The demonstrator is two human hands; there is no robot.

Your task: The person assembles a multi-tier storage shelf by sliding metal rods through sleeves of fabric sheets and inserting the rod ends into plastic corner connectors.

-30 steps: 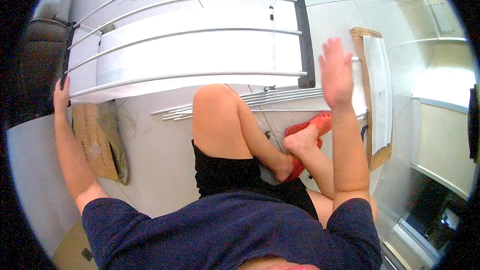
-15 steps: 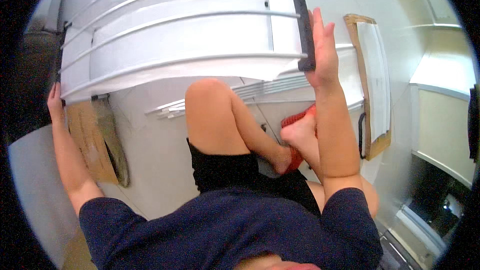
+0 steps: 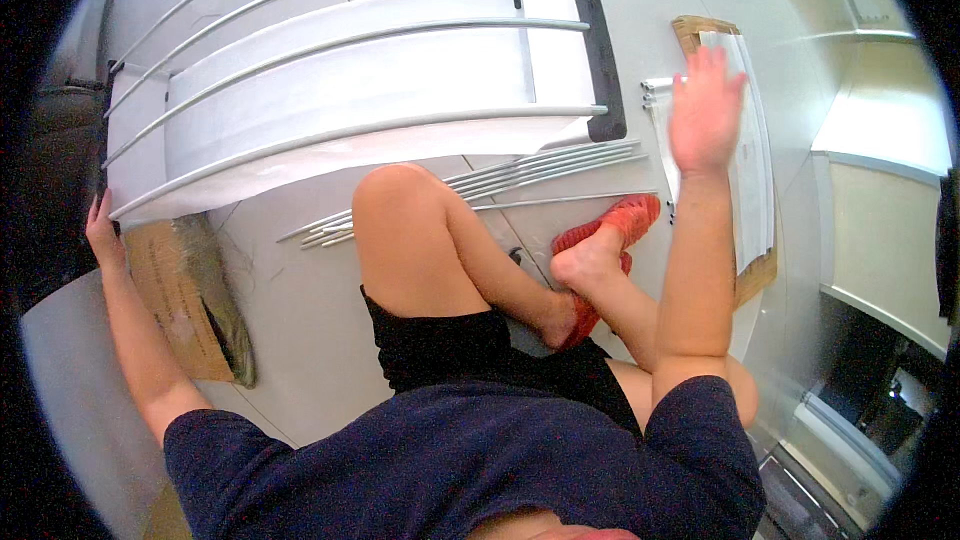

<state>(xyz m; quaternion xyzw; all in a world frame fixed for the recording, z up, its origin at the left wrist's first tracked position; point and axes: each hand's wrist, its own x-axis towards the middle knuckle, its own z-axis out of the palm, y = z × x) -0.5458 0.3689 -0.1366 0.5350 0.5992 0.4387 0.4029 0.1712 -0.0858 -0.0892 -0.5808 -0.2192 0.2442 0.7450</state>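
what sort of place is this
Probably a room in a home, though which room I can't tell. The floor is pale tile, the sitter wears red slippers, and what looks like a pale cabinet stands at the right.

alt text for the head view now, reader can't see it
The person's left hand is on the near left corner of a silver-barred, black-ended frame; the right hand is open and apart from it. Loose silver rods lie on the tiled floor, partly behind the bent knee.
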